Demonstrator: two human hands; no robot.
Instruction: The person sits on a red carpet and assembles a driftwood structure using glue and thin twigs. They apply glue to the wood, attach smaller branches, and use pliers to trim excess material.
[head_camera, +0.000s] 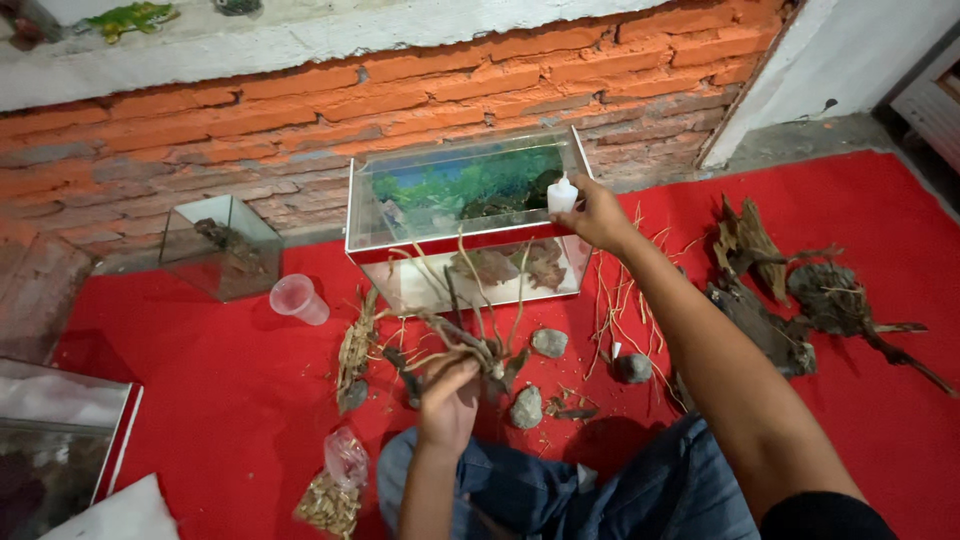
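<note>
My left hand (449, 398) grips a bundle of twisted driftwood roots (470, 335) low over the red carpet, in front of a rectangular glass aquarium (465, 175). The roots' thin branches reach up against the tank's front glass. My right hand (595, 215) is stretched out to the tank's right rim and holds a small white squeeze bottle (562, 195) upright above it. Inside the tank lie brown wood pieces (510, 265) on a pale floor, with a green plant backdrop behind.
Grey stones (549, 343) (527, 408) (632, 368) lie near my knees. Large driftwood chunks (790, 300) sit at right. A small glass tank (220, 248), a clear plastic cup (298, 299), a bag of wood chips (335, 490) and another tank (55, 440) are at left. A brick wall (300, 110) stands behind.
</note>
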